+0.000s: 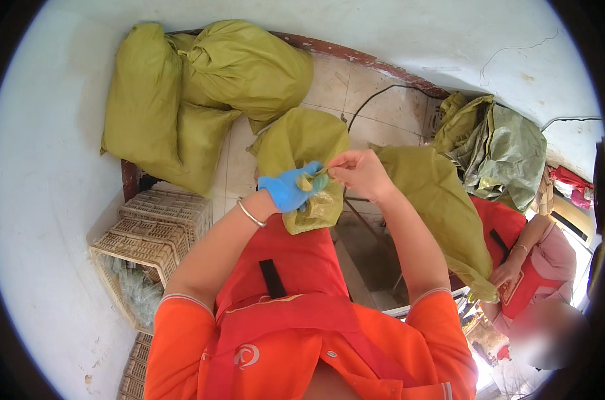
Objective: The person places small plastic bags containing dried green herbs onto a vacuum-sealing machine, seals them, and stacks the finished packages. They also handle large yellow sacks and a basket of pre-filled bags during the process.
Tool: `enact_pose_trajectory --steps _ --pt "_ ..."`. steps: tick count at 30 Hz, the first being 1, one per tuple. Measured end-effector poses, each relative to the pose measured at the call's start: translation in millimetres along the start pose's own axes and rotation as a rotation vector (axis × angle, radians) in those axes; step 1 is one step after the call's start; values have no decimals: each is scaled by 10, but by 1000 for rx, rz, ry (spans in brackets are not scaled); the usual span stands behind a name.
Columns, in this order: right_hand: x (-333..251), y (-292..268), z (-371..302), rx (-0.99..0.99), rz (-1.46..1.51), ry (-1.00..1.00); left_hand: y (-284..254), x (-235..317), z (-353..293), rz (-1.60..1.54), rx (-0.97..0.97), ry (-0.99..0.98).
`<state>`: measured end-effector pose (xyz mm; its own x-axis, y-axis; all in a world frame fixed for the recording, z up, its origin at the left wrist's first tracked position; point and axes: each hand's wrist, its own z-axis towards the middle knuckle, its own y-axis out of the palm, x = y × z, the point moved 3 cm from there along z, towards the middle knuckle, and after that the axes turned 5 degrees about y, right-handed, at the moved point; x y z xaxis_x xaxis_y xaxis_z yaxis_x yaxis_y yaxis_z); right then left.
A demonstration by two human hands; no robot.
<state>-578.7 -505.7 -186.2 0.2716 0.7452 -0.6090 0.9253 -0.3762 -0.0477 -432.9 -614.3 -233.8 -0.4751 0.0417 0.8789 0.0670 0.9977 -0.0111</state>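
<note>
My left hand (290, 189), in a blue glove, is closed around a small yellow-green piece (305, 181), perhaps a bit of plant; its kind is not clear. The bare fingers of my right hand (362, 173) pinch the upper end of the same piece. Both hands meet over the open mouth of a yellow-green woven sack (290, 140) standing in front of me. Inside its near side a shiny clear or pale patch (322, 205) shows, too blurred to name.
Full yellow-green sacks (142, 100) lean by the wall at far left. Plastic crates (149, 230) stand at left. Another sack (429, 200) stretches along my right, beside folded sacks (509, 153). A co-worker's hand (508, 272) rests at the right. A black cable (376, 95) crosses the tiles.
</note>
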Motion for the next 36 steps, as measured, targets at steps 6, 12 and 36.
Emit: enact_pose_trajectory --steps 6,12,36 --pt "-8 559 -579 263 -304 -422 -82 -263 -136 -875 -203 -62" --pt "-32 544 -504 356 -347 -656 -53 -165 -203 -181 -20 334" --pt "560 605 713 173 788 157 -235 148 48 1322 342 251"
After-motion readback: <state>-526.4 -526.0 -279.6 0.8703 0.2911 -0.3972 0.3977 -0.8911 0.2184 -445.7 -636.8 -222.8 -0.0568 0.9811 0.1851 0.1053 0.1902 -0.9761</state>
